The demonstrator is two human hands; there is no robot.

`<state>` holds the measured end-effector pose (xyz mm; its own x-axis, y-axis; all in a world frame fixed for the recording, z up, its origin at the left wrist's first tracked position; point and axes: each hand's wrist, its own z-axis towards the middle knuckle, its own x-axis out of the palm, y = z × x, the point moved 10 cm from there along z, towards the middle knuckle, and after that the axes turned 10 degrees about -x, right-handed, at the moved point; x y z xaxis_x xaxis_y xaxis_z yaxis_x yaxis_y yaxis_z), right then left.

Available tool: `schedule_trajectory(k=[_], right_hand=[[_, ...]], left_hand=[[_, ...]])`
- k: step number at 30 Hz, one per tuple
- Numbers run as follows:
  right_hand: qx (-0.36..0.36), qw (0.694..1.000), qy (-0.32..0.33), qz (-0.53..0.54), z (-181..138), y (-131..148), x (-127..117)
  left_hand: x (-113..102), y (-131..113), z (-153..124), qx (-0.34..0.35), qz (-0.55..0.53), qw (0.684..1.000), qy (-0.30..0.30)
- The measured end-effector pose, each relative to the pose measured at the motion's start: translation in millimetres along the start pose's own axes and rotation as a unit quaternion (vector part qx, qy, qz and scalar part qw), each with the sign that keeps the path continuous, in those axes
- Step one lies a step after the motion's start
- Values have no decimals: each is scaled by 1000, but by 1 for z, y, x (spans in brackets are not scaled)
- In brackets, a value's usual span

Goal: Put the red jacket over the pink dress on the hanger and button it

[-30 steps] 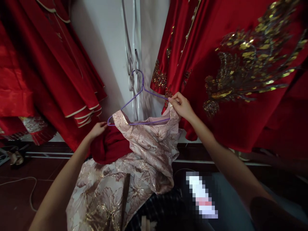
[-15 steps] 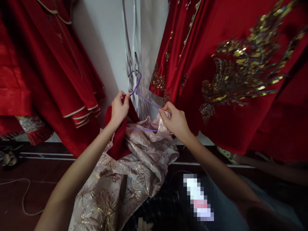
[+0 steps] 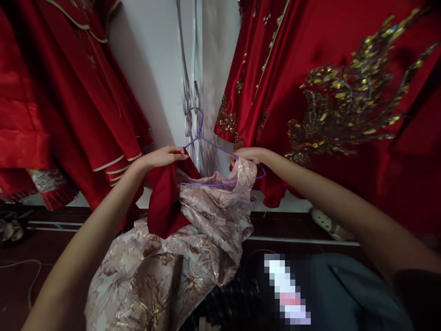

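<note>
one purple hanger [image 3: 200, 132], one floral garment [image 3: 203, 232]

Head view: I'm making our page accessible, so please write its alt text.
A person's left hand holds smooth red cloth at one side of a thin purple hanger; the right hand is at the shoulder of a shiny pink-and-gold floral garment on the hanger's other side. Long red garments hang left and right.

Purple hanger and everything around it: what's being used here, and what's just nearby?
In use:
purple hanger
pink floral garment, by the right hand
red cloth, at the left hand

Just nearby:
red garments at left
sequined red garment at right
pale shoe below
</note>
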<state>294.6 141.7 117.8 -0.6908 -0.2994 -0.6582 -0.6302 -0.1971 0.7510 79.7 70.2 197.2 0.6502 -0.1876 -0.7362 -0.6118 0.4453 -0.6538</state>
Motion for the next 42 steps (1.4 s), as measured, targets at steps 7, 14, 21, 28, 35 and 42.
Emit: schedule_trajectory(k=[7, 14, 21, 28, 35, 42], right_hand=[[-130, 958, 251, 50, 15, 53, 85], [-160, 904, 365, 156, -13, 76, 130], [-286, 951, 116, -29, 23, 81, 71], [-322, 904, -152, -235, 17, 90, -2], [-232, 892, -248, -298, 14, 51, -54], [-119, 865, -240, -424, -27, -2, -108]], left_hand=[[-1, 27, -5, -65, -122, 990, 22], [3, 43, -6, -74, -199, 977, 32], [8, 35, -8, -48, -155, 986, 44], [14, 38, -5, -47, -180, 982, 19], [6, 37, 1, 42, -90, 991, -91], [11, 37, 4, 94, -27, 990, -99]])
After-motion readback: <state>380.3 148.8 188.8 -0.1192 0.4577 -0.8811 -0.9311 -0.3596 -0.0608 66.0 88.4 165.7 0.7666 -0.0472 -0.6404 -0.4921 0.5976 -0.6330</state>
